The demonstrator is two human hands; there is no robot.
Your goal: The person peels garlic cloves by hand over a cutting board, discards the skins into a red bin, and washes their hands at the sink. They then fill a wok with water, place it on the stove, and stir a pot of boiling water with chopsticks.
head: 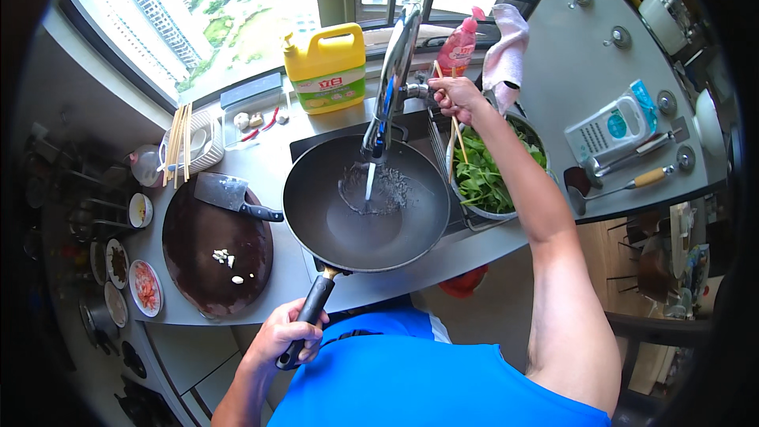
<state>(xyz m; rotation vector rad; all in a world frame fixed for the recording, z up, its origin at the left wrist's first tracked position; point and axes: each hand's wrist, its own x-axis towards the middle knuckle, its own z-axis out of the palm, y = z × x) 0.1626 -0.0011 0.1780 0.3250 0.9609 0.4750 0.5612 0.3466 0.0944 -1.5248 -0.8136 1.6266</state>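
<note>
My left hand (pixel 292 332) is closed around the black handle of a wok (pixel 326 237), which sits under the chrome faucet (pixel 391 83) over the sink. A stream of water (pixel 370 181) falls from the spout into the wok. At the faucet's lever is my right hand (pixel 456 98), with wooden chopsticks (pixel 459 139) held in it, their tips pointing down by a metal bowl of leafy greens (pixel 486 166). Whether the right fingers also touch the lever, I cannot tell.
Left of the wok, a cleaver (pixel 222 193) lies on a round cutting board (pixel 195 255) with chopped white pieces. Farther left stand small dishes, one with pinkish food (pixel 146 289). A yellow detergent jug (pixel 326 68) and pink soap bottle (pixel 458 47) stand behind; utensils (pixel 640 181) lie right.
</note>
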